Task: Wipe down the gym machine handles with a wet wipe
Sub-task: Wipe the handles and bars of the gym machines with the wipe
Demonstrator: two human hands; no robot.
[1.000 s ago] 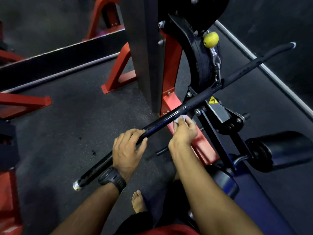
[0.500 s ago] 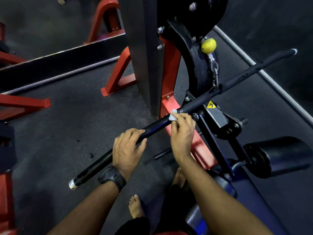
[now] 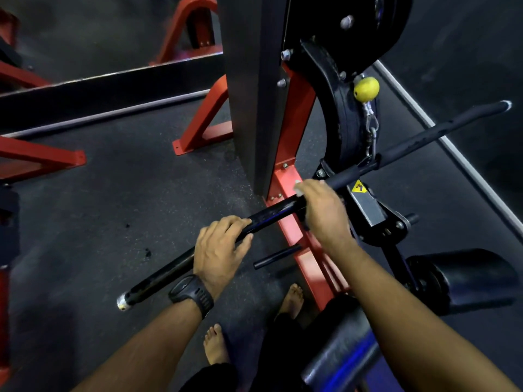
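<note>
Handle bar: the long black handle bar (image 3: 276,213) ran slantwise across the shot, from a silvery end cap at lower left up to its far tip at upper right, and hung from a clip under a yellow ball (image 3: 366,88).
Left hand: the left hand (image 3: 222,248) was clamped round the lower half of the bar, fingers over the top and thumb underneath, with a chunky black watch (image 3: 192,292) on that wrist.
Right hand: the right hand (image 3: 322,212) sat further up the bar, near its middle, curled over it from above. It was pretty blurry, so the individual fingers were hard to make out.
Wet wipe: only a small pale scrap of the wet wipe (image 3: 297,185) peeked out at the fingertips, pressed against the bar under that right hand.
Gap: a glossy stretch of bare bar showed between the two hands, which were near each other but not touching.
Machine: a red frame (image 3: 284,182) and a dark upright column stood behind the bar, with a yellow warning sticker (image 3: 358,188) just past the right hand.
Pads: a black roller pad (image 3: 464,278) sat off to the right.
Feet: two bare feet (image 3: 216,345) rested on the dark speckled floor (image 3: 127,193) below the bar.
</note>
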